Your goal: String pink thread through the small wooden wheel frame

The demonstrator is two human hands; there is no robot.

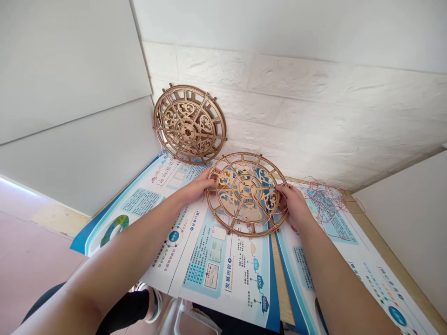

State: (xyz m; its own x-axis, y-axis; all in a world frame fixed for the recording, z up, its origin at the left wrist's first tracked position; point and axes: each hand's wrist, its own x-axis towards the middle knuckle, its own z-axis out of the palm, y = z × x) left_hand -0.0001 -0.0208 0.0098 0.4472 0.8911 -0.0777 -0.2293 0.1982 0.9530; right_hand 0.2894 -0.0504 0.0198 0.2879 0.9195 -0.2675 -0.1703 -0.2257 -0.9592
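Note:
A round wooden openwork wheel [246, 193] lies on printed posters on the table. My left hand [197, 186] grips its left rim with closed fingers. My right hand [294, 205] holds its right rim, fingers curled over the edge. A second, similar wooden wheel [189, 124] leans upright against the white brick wall behind, untouched. A tangle of thin red thread [326, 200] lies just right of my right hand, and strands of it seem to run to the wheel.
Blue and white printed posters [216, 260] cover the narrow wooden table [380, 242]. White panels close in the left side [80, 153] and right side [408, 218]. My legs and a shoe [153, 304] show below the table's near edge.

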